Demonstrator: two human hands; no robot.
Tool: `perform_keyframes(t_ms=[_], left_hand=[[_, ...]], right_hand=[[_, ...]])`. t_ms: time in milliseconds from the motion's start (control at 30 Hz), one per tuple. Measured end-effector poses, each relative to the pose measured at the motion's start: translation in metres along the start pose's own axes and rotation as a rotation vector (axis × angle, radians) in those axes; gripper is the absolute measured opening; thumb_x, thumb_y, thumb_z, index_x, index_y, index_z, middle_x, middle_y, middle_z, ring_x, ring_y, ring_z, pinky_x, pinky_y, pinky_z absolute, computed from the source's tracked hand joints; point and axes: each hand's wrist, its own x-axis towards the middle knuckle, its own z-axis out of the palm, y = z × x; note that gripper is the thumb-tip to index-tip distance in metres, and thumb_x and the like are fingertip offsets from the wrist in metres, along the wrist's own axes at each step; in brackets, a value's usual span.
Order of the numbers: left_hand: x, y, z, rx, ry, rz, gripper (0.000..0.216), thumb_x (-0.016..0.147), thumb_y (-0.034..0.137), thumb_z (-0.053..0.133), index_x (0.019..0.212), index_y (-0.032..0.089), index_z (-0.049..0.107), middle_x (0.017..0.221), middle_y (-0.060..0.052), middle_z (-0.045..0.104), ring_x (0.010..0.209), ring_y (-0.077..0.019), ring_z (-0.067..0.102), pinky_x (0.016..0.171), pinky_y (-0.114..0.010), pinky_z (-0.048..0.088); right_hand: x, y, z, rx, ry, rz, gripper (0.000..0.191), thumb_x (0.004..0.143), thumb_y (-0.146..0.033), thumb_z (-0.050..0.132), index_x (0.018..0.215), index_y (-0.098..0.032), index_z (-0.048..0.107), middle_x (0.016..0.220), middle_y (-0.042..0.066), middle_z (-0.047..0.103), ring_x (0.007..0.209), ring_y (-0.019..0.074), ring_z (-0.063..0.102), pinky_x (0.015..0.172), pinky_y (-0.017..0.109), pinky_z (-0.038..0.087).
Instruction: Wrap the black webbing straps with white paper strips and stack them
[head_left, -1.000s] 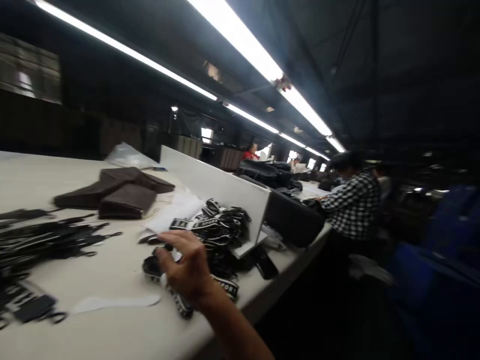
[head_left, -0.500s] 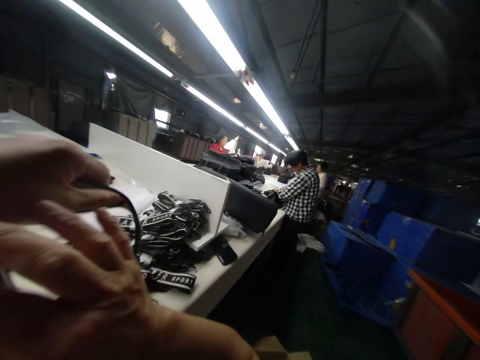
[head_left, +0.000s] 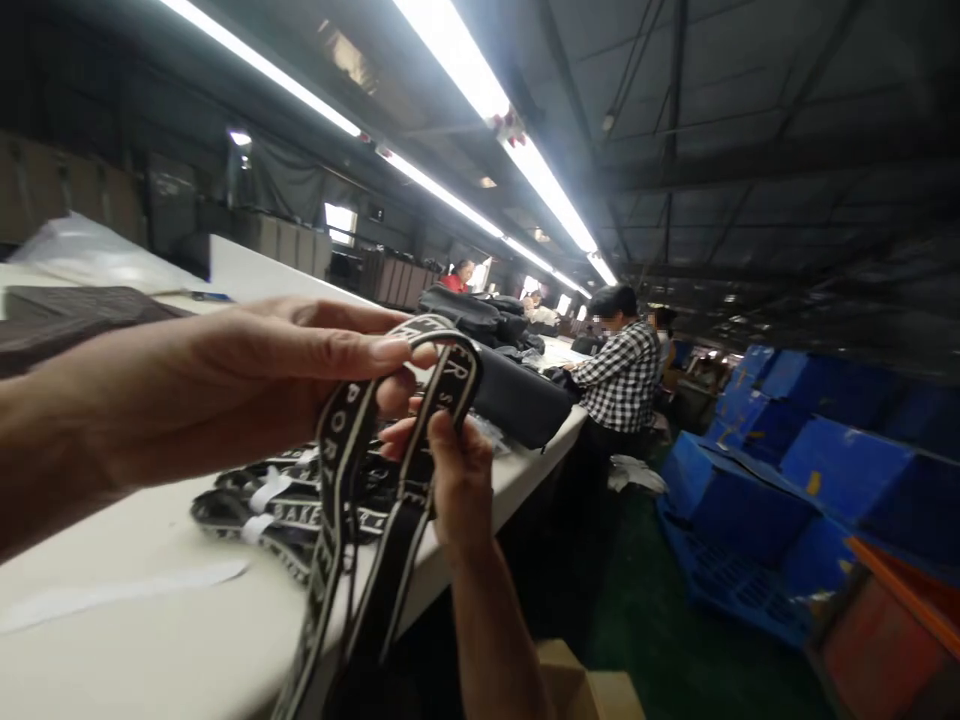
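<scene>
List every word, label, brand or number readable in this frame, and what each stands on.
"PORT": on the black-and-white strap loop in the hands.
"ER": near the top of the same loop.
"BAKE": on a bundled strap on the table.
Other strap lettering: too blurred or hidden.

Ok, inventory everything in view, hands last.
Lettered webbing strap: one, black-and-white, centre foreground
Long table: one, cream, left
Bundled webbing straps: several, black-and-white, on table
Flat strip: one, white, near left
Folded pieces: uncountable, brown, left edge
Plastic heap: one, translucent, behind pieces
Upright panel: one, white, centre
Bulky goods: several, black, farther along
Stacked boxes: several, blue, right
Slatted pallet: one, blue, beneath boxes
Open bin: one, orange, lower right
Cardboard box: one, brown, bottom
Tube lights: two rows, white, overhead
People: several, varied clothing, background
Left hand: one, bare, on strap
Right hand: one, bare, on strap
</scene>
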Motion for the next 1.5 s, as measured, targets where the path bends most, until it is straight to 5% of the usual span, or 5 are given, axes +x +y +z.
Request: perform_keyframes(t_ms=[400,733,1033,1367,1500], left_hand=[[-0.016,-0.012,-0.037,-0.13,0.284,-0.137,0.007,0.084,0.006,0.061,0.083,0.005,0.068,0.078,-0.009,0.07,0.057,-0.01,0.067,0.054,-0.013,0.057],[-0.009,-0.014,-0.048,-0.148,0.441,-0.037,0.016,0.084,0.0,0.056,0.094,0.003,0.068,0.083,-0.011,0.072,0.071,-0.0115,0.07,0.07,-0.015,0.058],[-0.008,-0.021,-0.049,-0.107,0.478,-0.028,0.033,0.084,-0.002,0.052,0.115,-0.002,0.062,0.107,-0.018,0.071,0.095,-0.0181,0.07,0.087,-0.022,0.056],[-0.003,-0.05,-0.082,-0.061,0.592,0.069,0.028,0.08,-0.005,0.057,0.106,0.0,0.068,0.106,-0.018,0.071,0.077,-0.0128,0.07,0.07,-0.018,0.055],[-0.002,-0.05,-0.095,-0.042,0.581,0.14,0.03,0.079,-0.004,0.059,0.106,0.003,0.069,0.102,-0.016,0.072,0.077,-0.0134,0.069,0.069,-0.021,0.055]], right_hand=[[0.007,0.057,-0.039,0.129,-0.442,0.45,0.049,0.083,-0.06,0.062,0.088,-0.012,0.071,0.071,0.007,0.07,0.059,0.0147,0.063,0.056,0.023,0.05],[0.007,0.08,-0.014,0.179,-0.434,0.407,0.028,0.085,-0.038,0.069,0.106,-0.02,0.069,0.098,0.005,0.071,0.088,0.0181,0.065,0.088,0.032,0.049],[-0.025,0.104,0.009,0.155,-0.5,0.401,0.021,0.091,-0.037,0.061,0.101,-0.02,0.067,0.089,0.005,0.071,0.077,0.0171,0.064,0.068,0.027,0.049],[-0.048,0.096,0.034,0.53,-0.374,0.594,0.049,0.091,-0.061,0.048,0.109,-0.019,0.065,0.092,0.009,0.071,0.087,0.0224,0.067,0.086,0.04,0.053],[-0.048,0.096,0.038,0.49,-0.417,0.602,0.046,0.082,-0.049,0.069,0.118,-0.022,0.059,0.093,0.005,0.07,0.078,0.0195,0.068,0.074,0.035,0.057]])
